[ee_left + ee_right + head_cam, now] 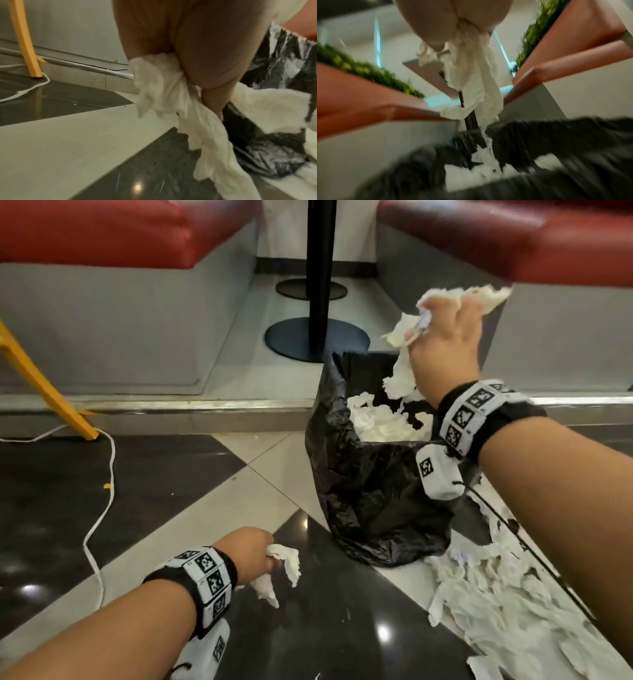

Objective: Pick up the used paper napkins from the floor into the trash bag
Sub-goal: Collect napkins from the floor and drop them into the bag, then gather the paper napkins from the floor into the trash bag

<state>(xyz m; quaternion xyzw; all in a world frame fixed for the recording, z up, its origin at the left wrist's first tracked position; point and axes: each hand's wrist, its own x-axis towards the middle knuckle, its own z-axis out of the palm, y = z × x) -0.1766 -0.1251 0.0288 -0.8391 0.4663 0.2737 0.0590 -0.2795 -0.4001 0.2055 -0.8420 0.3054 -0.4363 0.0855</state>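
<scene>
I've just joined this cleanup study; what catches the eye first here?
The right hand grips a long bunch of napkins above the open black trash bag. Lower left, the left hand grips another napkin, and a napkin heap lies on the floor right of the bag.

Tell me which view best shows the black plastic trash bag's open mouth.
The head view: black plastic trash bag mouth open, white napkins inside. The right wrist view shows it blurred; the left wrist view shows only its crumpled side.

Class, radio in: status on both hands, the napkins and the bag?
Right hand grips napkins above open trash bag. Left hand grips another napkin. Napkin pile remains on floor. Nothing blocking.
</scene>
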